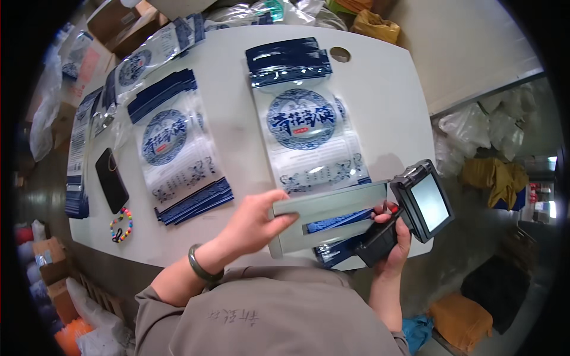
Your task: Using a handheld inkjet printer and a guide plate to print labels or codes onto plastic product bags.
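Observation:
My right hand (395, 236) grips a black handheld printer-like device (382, 238) with a lit, tilted screen (429, 207). Its head meets the right end of a pale slotted frame (331, 200). My left hand (256, 220) pinches the frame's left end between thumb and fingers. Beneath the frame lies the lower end of a stack of plastic packaging bags (303, 120) with dark blue ends and a round blue-and-white print. Blue bag surface shows through the slot. Part of the device's head is hidden by my right fingers.
A second fanned bag stack (171, 147) lies to the left on the white table (238, 133). Beyond it are a black phone (111, 180) with a bead strap (121, 224) and more bags (80, 155). Toward the back right, the tabletop has a round hole (340, 54).

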A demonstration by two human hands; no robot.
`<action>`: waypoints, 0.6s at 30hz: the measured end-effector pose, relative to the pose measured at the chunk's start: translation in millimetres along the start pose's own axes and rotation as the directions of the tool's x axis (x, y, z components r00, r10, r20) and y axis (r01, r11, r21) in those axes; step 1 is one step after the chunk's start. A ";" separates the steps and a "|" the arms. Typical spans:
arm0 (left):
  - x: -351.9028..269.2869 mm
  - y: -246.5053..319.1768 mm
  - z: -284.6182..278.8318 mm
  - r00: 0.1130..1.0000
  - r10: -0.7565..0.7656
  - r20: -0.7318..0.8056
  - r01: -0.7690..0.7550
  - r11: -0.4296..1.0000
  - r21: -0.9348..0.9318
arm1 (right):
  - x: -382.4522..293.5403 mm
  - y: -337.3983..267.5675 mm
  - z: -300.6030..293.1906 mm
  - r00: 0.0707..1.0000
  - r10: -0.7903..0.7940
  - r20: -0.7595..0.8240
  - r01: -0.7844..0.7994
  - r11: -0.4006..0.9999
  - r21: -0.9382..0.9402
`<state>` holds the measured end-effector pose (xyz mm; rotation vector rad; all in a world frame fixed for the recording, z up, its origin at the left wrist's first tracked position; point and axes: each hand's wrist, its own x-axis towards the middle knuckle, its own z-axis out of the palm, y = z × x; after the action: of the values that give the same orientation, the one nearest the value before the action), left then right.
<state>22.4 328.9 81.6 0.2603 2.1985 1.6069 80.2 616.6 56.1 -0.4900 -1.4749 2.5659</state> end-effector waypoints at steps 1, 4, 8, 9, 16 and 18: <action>5.5 -2.3 -9.9 1.000 -0.006 -0.007 0.006 1.000 0.009 | -0.7 -3.0 -3.3 0.998 0.009 0.061 -0.011 1.000 0.029; 22.0 -9.3 -40.0 0.991 -0.015 -0.130 -0.004 0.989 -0.147 | -1.0 -2.2 -7.3 0.997 0.068 -0.026 -0.064 0.987 0.147; 52.4 -22.4 -56.8 0.975 0.013 -0.221 -0.033 0.995 -0.089 | 1.3 -4.6 -3.2 0.997 0.079 -0.013 -0.079 0.996 0.029; 58.4 -22.6 -56.6 0.967 0.053 -0.248 -0.054 0.999 0.001 | 1.5 -6.0 -1.7 0.997 0.080 -0.024 -0.079 0.997 0.010; 69.5 -32.4 -52.0 0.974 -0.050 -0.223 0.069 0.995 0.076 | 0.7 -10.2 16.2 0.995 0.053 -0.084 -0.064 0.988 -0.139; 70.0 -37.4 -43.9 0.966 0.031 -0.257 0.003 0.991 0.131 | 1.1 -11.5 14.0 0.995 0.054 -0.081 -0.065 0.988 -0.141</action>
<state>-56.2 305.3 42.9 0.1071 2.5090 1.5829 73.8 611.3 72.3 -0.6543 -1.6495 2.4648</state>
